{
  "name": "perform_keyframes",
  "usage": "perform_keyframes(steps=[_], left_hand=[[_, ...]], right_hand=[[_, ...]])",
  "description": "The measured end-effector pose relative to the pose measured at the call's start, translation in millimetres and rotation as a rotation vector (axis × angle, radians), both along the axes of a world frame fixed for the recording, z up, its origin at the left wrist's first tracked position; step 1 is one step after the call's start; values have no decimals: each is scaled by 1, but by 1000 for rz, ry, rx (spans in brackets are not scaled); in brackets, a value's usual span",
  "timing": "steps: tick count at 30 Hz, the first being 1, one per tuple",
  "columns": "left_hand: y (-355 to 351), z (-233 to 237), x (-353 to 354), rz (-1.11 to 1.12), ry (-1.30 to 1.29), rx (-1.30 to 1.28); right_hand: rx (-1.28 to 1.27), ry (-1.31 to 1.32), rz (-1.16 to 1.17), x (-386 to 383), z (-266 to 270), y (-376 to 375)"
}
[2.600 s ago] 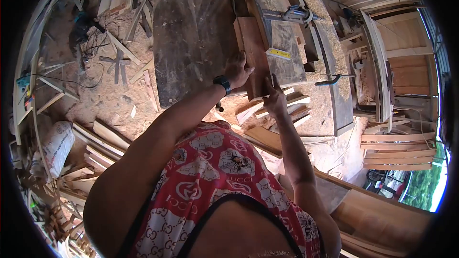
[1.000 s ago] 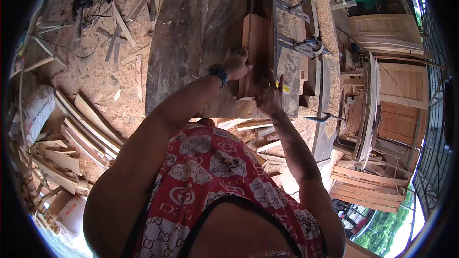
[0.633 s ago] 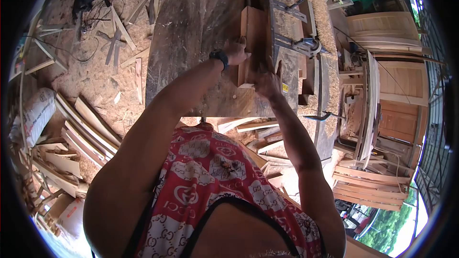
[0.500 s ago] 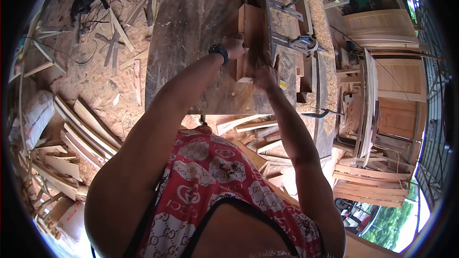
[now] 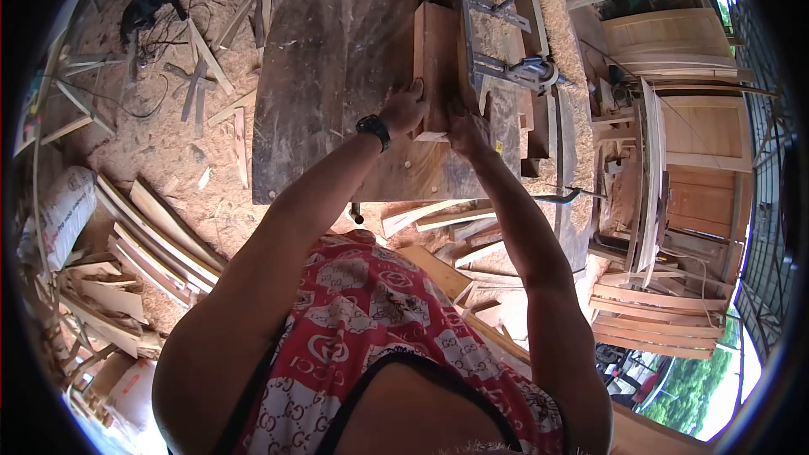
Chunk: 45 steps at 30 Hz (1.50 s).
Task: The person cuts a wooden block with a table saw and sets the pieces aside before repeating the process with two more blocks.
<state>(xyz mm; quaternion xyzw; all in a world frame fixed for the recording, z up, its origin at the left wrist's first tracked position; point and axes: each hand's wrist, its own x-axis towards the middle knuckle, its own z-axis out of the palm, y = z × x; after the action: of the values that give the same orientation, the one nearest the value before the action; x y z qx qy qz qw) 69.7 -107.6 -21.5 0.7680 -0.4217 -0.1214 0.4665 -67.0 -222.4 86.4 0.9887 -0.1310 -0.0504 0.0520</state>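
A reddish-brown wooden block (image 5: 436,59) lies lengthwise on the dark worktable (image 5: 316,59), along a long upright wooden fence (image 5: 463,8). My left hand (image 5: 406,108), with a black watch (image 5: 372,130) on its wrist, grips the block's left side near its close end. On the other side, my right hand (image 5: 468,131) is against the block's near right corner, between it and the fence. Its fingertips are partly in shadow. Metal clamps (image 5: 514,72) sit to the right of the fence.
Sawdust (image 5: 552,25) heaps along the table's right side. A blue clamp (image 5: 560,197) juts out at the right edge. Wood offcuts (image 5: 438,217) lie under the near edge, and curved strips (image 5: 160,236) at the left. A power tool (image 5: 152,4) with a cable rests at the upper left.
My left hand has moved down and slightly left along the block, toward its near end. The right hand stays at about the same place.
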Motion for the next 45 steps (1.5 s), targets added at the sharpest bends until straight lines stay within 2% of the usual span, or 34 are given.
perform_keyframes(steps=[4,6,9,15,18,22,24,28,29,30,33,34,36,37,39,42,45], left_hand=[[-1,-5,19,-100,49,30],[3,1,26,-211,-391,57],[1,9,36,-253,-459,173],[-23,7,65,-263,-606,274],[-37,0,77,-207,-461,240],[-51,-2,91,-180,-416,240],[-56,0,98,-168,-396,323],[-75,-24,121,-196,-309,322],[-77,-26,122,-176,-193,268],[-74,-20,120,-156,-76,214],[-60,-4,109,-159,-14,244],[-49,1,97,-158,-12,245],[-25,7,75,-132,-189,187],[-23,18,80,-136,-184,194],[-26,25,83,-232,17,258],[-34,19,86,-125,-43,172],[-41,19,103,-204,-51,212]], right_hand=[[12,3,28,9,8,-1],[-26,77,44,15,14,-3],[-12,15,75,24,9,-12],[-51,61,98,50,1,-32],[-66,114,77,61,0,-40],[-104,120,63,79,3,-46],[-97,162,47,87,5,-50],[-177,218,34,103,10,-53],[-174,225,28,105,11,-54],[-170,233,22,105,8,-57],[-213,156,81,101,-8,-70],[-211,157,82,101,-7,-70],[-169,175,64,104,-4,-67],[-161,180,63,108,-1,-67],[-223,251,54,110,2,-68],[-221,282,57,123,7,-69],[-186,374,24,134,13,-75]])
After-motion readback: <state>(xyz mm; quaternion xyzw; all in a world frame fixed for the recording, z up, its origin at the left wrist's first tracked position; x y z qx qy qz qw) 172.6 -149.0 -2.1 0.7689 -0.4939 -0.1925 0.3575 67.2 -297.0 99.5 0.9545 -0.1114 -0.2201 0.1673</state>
